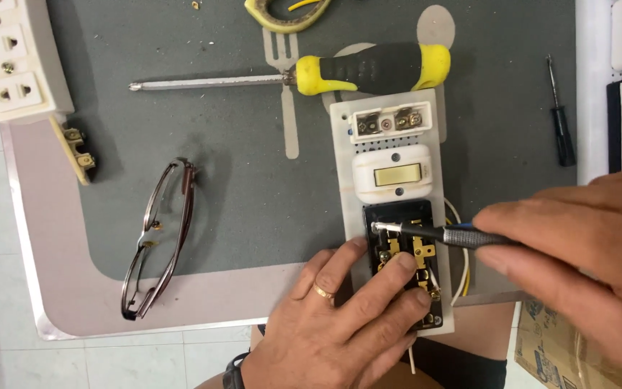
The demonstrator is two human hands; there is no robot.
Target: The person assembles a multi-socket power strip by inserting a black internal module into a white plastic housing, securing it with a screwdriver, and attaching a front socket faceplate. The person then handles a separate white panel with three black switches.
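Left hand (340, 317), gold ring on one finger, pressed down on the lower end of the long cream plastic mounting board (391, 216); fingers flat across the open black socket body with brass terminals (406, 270), steadying rather than wrapping. Right hand (577, 259) pinched closed around the small precision screwdriver with dark knurled grip (440, 234); tip touching a screw at the top-left corner of the black socket body. Board lying lengthwise at the near edge of the grey mat (253, 180), partly over the table edge. Above the socket on the same board: cream rocker switch (391, 176), then a white terminal block with two screws (390, 122). Yellow and white wires (461, 281) looping out on the board's right side.

Just beyond the board's far end: large yellow-and-black-handled screwdriver (289, 75), lying crosswise. Small black screwdriver (560, 115) to the right, well apart. Metal-framed glasses (160, 238) folded on the mat, left. Cream multi-outlet strip (12, 57) at the top-left corner.
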